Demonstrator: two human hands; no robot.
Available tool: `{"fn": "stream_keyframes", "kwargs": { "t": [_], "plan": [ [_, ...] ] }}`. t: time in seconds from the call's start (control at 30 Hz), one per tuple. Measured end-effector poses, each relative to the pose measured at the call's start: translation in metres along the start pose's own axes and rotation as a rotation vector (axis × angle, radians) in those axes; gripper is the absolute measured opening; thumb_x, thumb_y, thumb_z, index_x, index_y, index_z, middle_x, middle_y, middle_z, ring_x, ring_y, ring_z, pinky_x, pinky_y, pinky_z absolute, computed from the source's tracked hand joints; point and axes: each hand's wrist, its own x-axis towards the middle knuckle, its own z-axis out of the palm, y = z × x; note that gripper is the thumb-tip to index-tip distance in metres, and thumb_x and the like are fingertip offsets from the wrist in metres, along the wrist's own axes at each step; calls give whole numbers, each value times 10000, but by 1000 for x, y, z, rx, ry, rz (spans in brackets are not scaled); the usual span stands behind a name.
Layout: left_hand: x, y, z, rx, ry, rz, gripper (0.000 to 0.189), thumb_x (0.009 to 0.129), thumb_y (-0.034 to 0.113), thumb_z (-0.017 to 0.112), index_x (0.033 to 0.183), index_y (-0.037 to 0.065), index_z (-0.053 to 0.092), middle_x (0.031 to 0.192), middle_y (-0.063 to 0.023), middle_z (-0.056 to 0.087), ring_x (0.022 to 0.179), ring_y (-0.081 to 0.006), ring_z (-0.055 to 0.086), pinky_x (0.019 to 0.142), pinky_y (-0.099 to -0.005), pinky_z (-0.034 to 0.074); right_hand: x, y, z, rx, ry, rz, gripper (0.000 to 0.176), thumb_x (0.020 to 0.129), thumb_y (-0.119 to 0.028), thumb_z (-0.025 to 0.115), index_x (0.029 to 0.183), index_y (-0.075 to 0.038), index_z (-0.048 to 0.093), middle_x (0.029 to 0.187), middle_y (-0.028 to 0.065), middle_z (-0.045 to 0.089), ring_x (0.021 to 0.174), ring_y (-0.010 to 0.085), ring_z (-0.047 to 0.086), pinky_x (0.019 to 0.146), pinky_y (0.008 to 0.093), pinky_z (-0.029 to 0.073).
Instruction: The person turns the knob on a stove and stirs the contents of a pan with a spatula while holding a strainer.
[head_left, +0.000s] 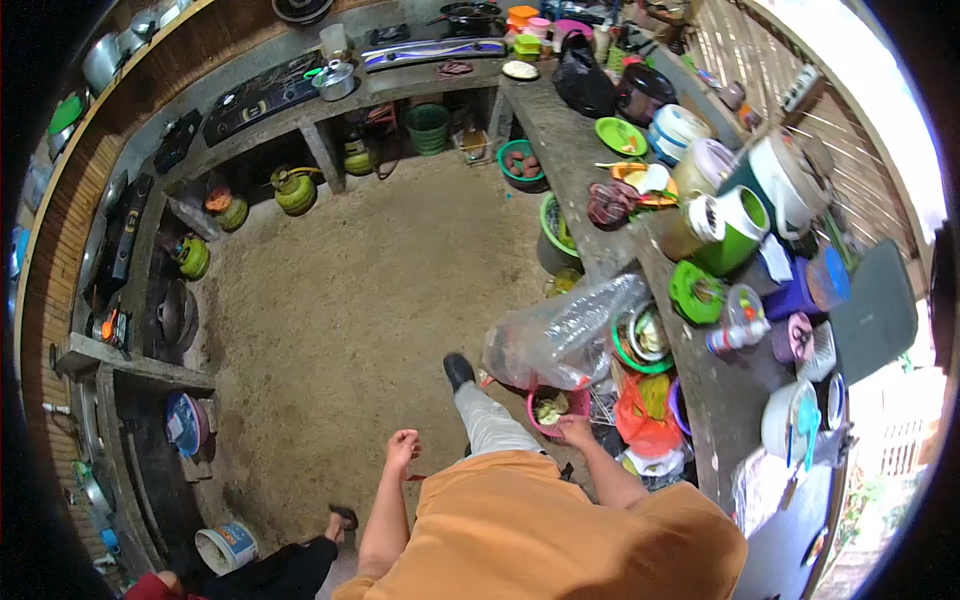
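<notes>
My left hand [402,451] hangs beside my body over the dirt floor, its fingers loosely curled and apart with nothing in them. On the other side, my right hand [575,431] is low by my hip and overlaps the rim of a pink basket [577,401] in this view; its fingers are loose and no held thing shows. Pale green leafy scraps [550,408] lie in that basket. Just beyond it stretches a large clear plastic bag [570,330]. An orange-red plastic bag [645,418] sits to the right of my right hand.
A concrete counter [560,130] crowded with containers runs along the right. Stoves [262,98] and a pot [334,80] stand at the back, with green gas cylinders [293,190] underneath. Another person's foot [340,522] and a white bucket [227,547] are at lower left.
</notes>
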Motion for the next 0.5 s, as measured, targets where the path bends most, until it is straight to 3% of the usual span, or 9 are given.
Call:
{"fn": "stream_keyframes", "kwargs": {
  "t": [0.07, 0.1, 0.13, 0.2, 0.37, 0.5],
  "plan": [
    [3, -11, 7, -5, 17, -31, 165, 962, 233, 632, 1047, 92, 630, 927, -40, 656, 770, -189, 638, 684, -370, 549, 12, -27, -16, -22, 49, -145, 264, 872, -127, 695, 1125, -56, 726, 801, 74, 733, 697, 161, 695, 586, 337, 548],
    [36, 21, -38, 18, 57, -91, 165, 962, 233, 632, 1047, 92, 630, 927, -40, 656, 770, -189, 638, 684, -370, 549, 47, -72, 29, -14, -13, -104, 264, 872, -127, 695, 1125, -56, 726, 801, 74, 733, 697, 161, 695, 586, 337, 548],
    [53, 31, -39, 8, 66, -123, 165, 962, 237, 628, 1043, 94, 631, 921, -41, 656, 770, -192, 638, 685, -369, 549, 76, -83, 32, 5, -20, -100, 267, 874, -129, 693, 1129, -56, 722, 801, 62, 726, 695, 153, 692, 578, 326, 548],
    [107, 75, -45, -13, 81, -112, 165, 962, 242, 624, 1038, 95, 632, 915, -41, 656, 770, -195, 638, 687, -368, 548, 151, -140, 29, 163, -81, -85, 279, 885, -137, 675, 1150, -57, 710, 825, 39, 715, 695, 135, 686, 572, 295, 553],
    [188, 173, -75, 60, 187, -251, 179, 954, 262, 618, 1037, 105, 635, 902, -42, 652, 760, -202, 640, 662, -360, 540, 243, -270, 11, 322, -96, 67, 284, 901, -135, 641, 1165, -45, 688, 822, 38, 703, 683, 131, 675, 553, 283, 546],
    [256, 280, -75, 66, 204, -104, 176, 958, 265, 604, 1047, 115, 631, 922, -32, 651, 756, -187, 633, 671, -359, 535, 313, -338, -15, 347, -52, 13, 265, 906, -87, 611, 1156, -20, 668, 806, 45, 676, 621, 113, 620, 513, 277, 513]
  ]
}}
